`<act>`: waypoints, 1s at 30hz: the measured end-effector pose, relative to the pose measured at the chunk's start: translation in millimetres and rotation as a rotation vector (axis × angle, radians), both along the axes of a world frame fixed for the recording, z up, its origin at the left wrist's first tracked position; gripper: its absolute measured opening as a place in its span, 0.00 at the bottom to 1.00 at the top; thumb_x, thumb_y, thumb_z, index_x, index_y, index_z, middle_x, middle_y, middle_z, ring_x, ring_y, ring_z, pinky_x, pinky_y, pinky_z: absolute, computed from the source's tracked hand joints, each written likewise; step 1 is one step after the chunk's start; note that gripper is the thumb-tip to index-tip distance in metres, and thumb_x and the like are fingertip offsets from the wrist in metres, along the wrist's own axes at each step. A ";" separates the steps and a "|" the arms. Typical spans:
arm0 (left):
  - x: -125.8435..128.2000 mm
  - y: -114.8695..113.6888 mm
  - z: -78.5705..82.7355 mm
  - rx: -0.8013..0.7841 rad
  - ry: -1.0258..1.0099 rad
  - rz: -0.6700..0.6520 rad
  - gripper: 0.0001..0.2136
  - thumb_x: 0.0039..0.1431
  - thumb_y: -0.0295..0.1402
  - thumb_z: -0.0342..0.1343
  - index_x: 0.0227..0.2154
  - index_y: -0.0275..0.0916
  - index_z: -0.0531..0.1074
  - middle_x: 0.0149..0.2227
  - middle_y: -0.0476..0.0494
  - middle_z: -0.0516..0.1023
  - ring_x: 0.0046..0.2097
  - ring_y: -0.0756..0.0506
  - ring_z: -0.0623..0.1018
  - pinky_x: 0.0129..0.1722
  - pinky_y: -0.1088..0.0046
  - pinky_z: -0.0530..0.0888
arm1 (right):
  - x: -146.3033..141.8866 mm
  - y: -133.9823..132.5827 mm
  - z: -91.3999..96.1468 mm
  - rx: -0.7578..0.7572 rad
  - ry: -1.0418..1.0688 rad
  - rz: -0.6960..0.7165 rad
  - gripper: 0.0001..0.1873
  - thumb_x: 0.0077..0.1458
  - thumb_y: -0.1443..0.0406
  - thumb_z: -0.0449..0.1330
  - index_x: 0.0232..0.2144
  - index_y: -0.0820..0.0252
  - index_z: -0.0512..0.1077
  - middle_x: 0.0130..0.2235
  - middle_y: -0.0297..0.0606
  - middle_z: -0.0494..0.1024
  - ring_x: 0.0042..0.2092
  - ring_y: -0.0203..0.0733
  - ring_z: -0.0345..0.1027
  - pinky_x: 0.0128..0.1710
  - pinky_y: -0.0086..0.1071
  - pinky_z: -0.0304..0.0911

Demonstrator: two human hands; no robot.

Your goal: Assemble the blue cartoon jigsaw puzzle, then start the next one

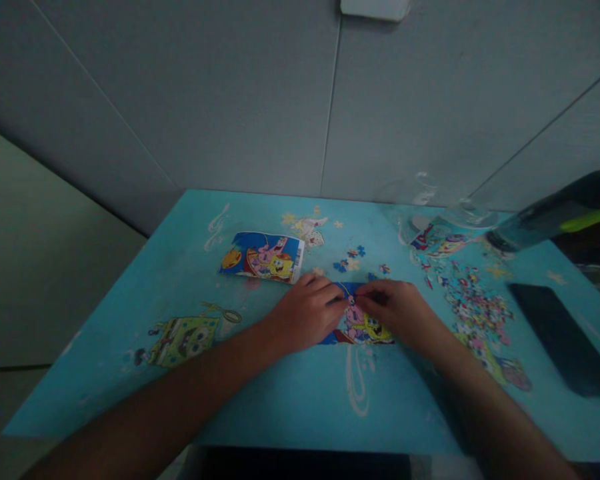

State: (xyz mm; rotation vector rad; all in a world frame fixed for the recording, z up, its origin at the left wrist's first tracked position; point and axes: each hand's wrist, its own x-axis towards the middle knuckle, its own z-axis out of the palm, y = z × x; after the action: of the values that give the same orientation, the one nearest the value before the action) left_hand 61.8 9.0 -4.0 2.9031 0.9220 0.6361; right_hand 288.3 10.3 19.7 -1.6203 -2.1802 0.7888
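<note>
1. Fingers (330,293) of the left hand (305,313) lie together, pressed flat on the part-built puzzle (363,327); the right hand (397,310) has its fingertips pinched together at the puzzle's top edge (whether a piece sits between them cannot be told).
2. The puzzle lies near the middle of the desk (290,393), closer to the near edge than the far one.
3. A reference picture (263,257) lies flat beyond the left hand, toward the far left corner.
4. Loose pieces (353,257) sit just beyond the hands; a larger scatter of pieces (475,307) spreads toward the right edge.
5. A dark phone (560,337) lies flat at the right edge.
6. A dark bottle (555,213), tilted, sits at the far right corner.
</note>
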 end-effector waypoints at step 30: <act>-2.2 2.5 -4.0 0.038 -0.030 -0.034 0.09 0.68 0.31 0.53 0.47 0.39 0.75 0.48 0.46 0.80 0.48 0.44 0.74 0.48 0.61 0.65 | -1.4 -1.6 1.6 0.030 -0.051 0.025 0.07 0.59 0.64 0.59 0.34 0.52 0.79 0.33 0.30 0.81 0.31 0.37 0.71 0.32 0.29 0.59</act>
State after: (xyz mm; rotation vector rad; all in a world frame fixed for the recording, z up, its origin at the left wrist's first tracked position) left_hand 59.6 11.5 -8.1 2.9271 0.8643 0.7012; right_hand 286.9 8.8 21.3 -1.6190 -2.2403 0.7256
